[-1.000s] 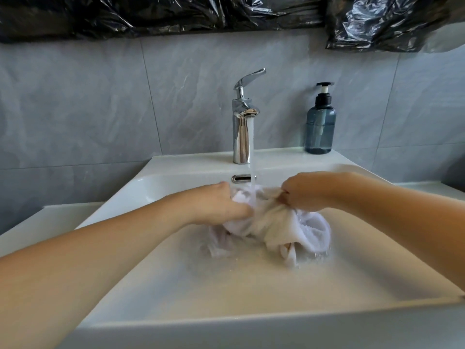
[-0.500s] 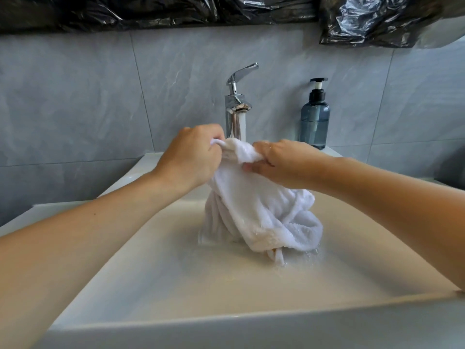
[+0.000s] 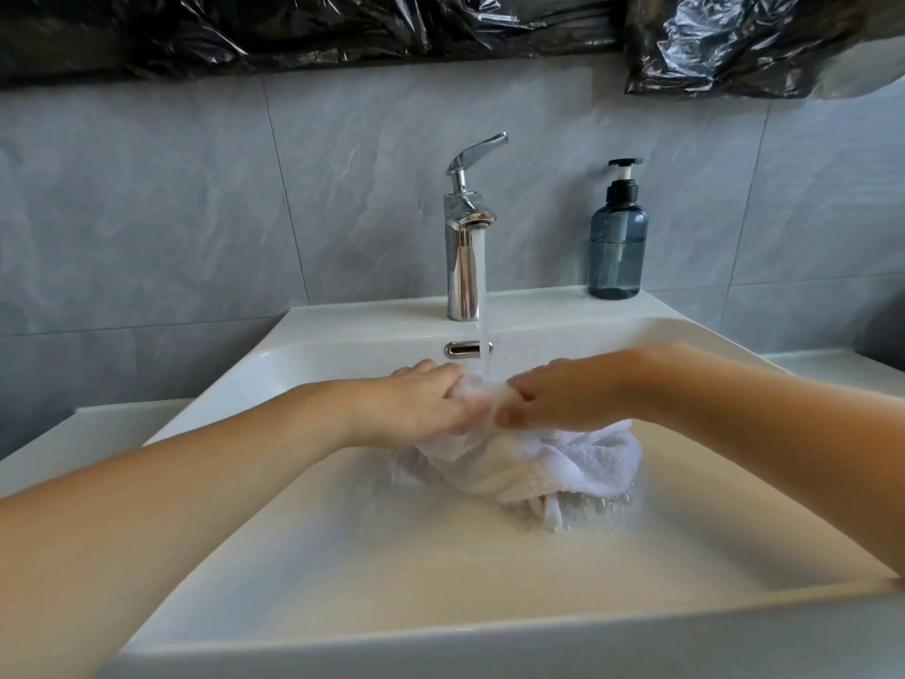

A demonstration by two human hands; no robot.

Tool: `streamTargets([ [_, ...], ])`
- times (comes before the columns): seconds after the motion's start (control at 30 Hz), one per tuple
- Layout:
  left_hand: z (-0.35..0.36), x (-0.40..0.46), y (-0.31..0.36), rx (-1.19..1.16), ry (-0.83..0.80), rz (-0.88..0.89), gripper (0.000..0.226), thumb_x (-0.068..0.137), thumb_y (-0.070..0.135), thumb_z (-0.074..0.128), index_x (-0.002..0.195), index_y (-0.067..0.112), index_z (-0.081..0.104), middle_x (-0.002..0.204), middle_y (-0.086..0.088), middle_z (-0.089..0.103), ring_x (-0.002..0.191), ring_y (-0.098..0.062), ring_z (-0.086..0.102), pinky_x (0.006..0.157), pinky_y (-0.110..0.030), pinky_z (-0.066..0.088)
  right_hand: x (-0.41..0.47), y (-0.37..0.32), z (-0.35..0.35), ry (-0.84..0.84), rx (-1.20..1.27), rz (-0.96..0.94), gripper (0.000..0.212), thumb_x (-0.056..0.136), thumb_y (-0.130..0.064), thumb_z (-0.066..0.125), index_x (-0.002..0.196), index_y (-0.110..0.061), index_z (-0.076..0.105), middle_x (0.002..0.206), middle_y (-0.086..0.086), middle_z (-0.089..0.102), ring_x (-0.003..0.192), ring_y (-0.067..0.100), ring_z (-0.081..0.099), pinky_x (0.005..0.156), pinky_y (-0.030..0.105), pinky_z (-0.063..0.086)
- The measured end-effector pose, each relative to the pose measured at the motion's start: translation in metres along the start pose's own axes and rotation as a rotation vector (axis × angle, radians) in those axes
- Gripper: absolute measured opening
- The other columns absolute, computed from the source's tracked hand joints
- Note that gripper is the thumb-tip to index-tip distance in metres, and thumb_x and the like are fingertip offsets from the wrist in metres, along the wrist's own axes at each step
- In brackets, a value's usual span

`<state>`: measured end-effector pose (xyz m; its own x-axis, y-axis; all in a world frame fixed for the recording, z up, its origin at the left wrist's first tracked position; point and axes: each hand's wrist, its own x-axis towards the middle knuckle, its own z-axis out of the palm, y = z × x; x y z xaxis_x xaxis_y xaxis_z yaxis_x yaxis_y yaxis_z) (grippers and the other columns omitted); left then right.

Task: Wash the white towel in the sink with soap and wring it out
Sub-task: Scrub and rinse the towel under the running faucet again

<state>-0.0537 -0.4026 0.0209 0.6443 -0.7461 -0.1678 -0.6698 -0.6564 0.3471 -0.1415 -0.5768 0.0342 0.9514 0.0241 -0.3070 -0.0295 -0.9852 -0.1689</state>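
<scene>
The wet white towel point(image 3: 553, 463) lies bunched in the middle of the white sink point(image 3: 343, 556), its lower folds touching the basin floor. My left hand point(image 3: 421, 401) grips the towel's top from the left. My right hand point(image 3: 563, 396) pinches the same top part from the right. Water runs from the chrome tap point(image 3: 465, 252) in a thin stream that lands on the towel between my two hands. The blue soap dispenser point(image 3: 618, 237) stands on the sink's back ledge, right of the tap.
Grey wall tiles rise behind the sink, with black plastic sheeting point(image 3: 734, 46) hanging along the top. A chrome overflow slot point(image 3: 463, 348) sits in the basin's back wall. White counter point(image 3: 88, 433) flanks the sink on both sides.
Half a second ago both hands held the towel raised in front of the tap. They have come down, and the towel's top is now low in the basin under the running stream.
</scene>
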Motion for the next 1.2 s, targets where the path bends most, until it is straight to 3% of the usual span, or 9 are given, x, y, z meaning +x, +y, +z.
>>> streamTargets([
  [0.13, 0.009, 0.001, 0.016, 0.198, 0.140, 0.078, 0.028, 0.102, 0.048, 0.041, 0.092, 0.022, 0.037, 0.100, 0.004, 0.049, 0.085, -0.014, 0.047, 0.075, -0.034, 0.038, 0.010, 0.007, 0.002, 0.138, -0.331, 0.120, 0.024, 0.100, -0.037, 0.039, 0.101, -0.021, 0.056, 0.100, 0.000, 0.060, 0.091, 0.024, 0.058, 0.087, 0.039, 0.049],
  [0.23, 0.009, 0.004, 0.017, 0.429, 0.218, 0.039, 0.010, 0.102, 0.026, 0.040, 0.106, 0.017, 0.037, 0.099, -0.008, 0.057, 0.080, -0.025, 0.046, 0.067, -0.035, 0.035, 0.007, -0.001, 0.004, 0.194, -0.432, 0.036, 0.027, 0.103, -0.036, 0.034, 0.099, -0.018, 0.054, 0.095, -0.002, 0.058, 0.086, 0.021, 0.056, 0.082, 0.036, 0.049],
  [0.33, 0.005, 0.005, 0.011, 0.503, 0.208, -0.011, 0.027, 0.097, 0.016, 0.039, 0.123, 0.015, 0.042, 0.100, -0.010, 0.061, 0.077, -0.027, 0.046, 0.065, -0.035, 0.037, 0.001, -0.011, 0.005, 0.196, -0.304, -0.061, 0.031, 0.103, -0.040, 0.035, 0.103, -0.018, 0.057, 0.095, -0.002, 0.060, 0.086, 0.020, 0.057, 0.078, 0.034, 0.045],
  [0.5, 0.013, 0.002, 0.016, 0.264, 0.239, 0.078, 0.017, 0.104, 0.031, 0.035, 0.098, 0.020, 0.046, 0.093, -0.001, 0.054, 0.079, -0.022, 0.050, 0.069, -0.035, 0.040, 0.010, 0.003, 0.000, 0.142, -0.519, 0.140, 0.023, 0.097, -0.041, 0.050, 0.098, -0.018, 0.053, 0.090, -0.003, 0.057, 0.083, 0.022, 0.052, 0.073, 0.033, 0.042],
  [0.67, 0.004, 0.002, 0.005, 0.381, 0.289, -0.065, 0.023, 0.099, 0.029, 0.041, 0.080, 0.016, 0.042, 0.088, -0.002, 0.055, 0.075, -0.024, 0.048, 0.061, -0.033, 0.034, 0.006, -0.006, 0.001, 0.194, -0.101, -0.014, 0.045, 0.100, -0.052, 0.033, 0.083, -0.020, 0.060, 0.076, -0.003, 0.064, 0.078, 0.019, 0.059, 0.065, 0.027, 0.040],
  [0.87, 0.011, -0.001, 0.018, 0.134, 0.151, 0.035, 0.045, 0.086, 0.070, 0.052, 0.073, 0.028, 0.043, 0.084, 0.009, 0.047, 0.073, -0.010, 0.047, 0.061, -0.031, 0.035, 0.010, 0.012, -0.001, 0.257, -0.344, 0.122, 0.029, 0.104, -0.022, 0.038, 0.128, -0.017, 0.054, 0.104, -0.004, 0.058, 0.084, 0.014, 0.054, 0.069, 0.023, 0.041],
  [1.0, 0.001, 0.006, 0.015, 0.035, 0.228, 0.122, 0.036, 0.079, 0.042, 0.054, 0.059, 0.017, 0.040, 0.061, 0.003, 0.042, 0.060, -0.018, 0.042, 0.053, -0.028, 0.031, 0.004, 0.008, -0.010, 0.396, -0.173, 0.034, 0.028, 0.099, -0.023, 0.038, 0.111, -0.038, 0.058, 0.095, -0.010, 0.060, 0.075, 0.009, 0.052, 0.062, 0.025, 0.041],
  [1.13, -0.033, -0.003, 0.006, -0.442, 0.393, 0.041, 0.040, 0.081, 0.013, 0.060, 0.052, 0.018, 0.034, 0.047, 0.006, 0.030, 0.040, -0.012, 0.033, 0.041, -0.015, 0.036, -0.001, 0.023, -0.025, 0.544, -0.456, 0.149, 0.022, 0.102, -0.019, 0.042, 0.105, -0.013, 0.062, 0.099, 0.001, 0.060, 0.098, 0.027, 0.061, 0.073, 0.032, 0.051],
  [1.2, -0.040, -0.003, -0.010, -0.540, 0.467, -0.020, 0.033, 0.082, -0.002, 0.053, 0.058, 0.015, 0.037, 0.053, -0.003, 0.037, 0.041, -0.018, 0.046, 0.048, -0.028, 0.054, -0.005, 0.027, -0.027, 0.478, -0.494, 0.226, 0.016, 0.100, -0.016, 0.044, 0.109, -0.012, 0.057, 0.097, 0.004, 0.058, 0.098, 0.028, 0.061, 0.072, 0.034, 0.051],
])
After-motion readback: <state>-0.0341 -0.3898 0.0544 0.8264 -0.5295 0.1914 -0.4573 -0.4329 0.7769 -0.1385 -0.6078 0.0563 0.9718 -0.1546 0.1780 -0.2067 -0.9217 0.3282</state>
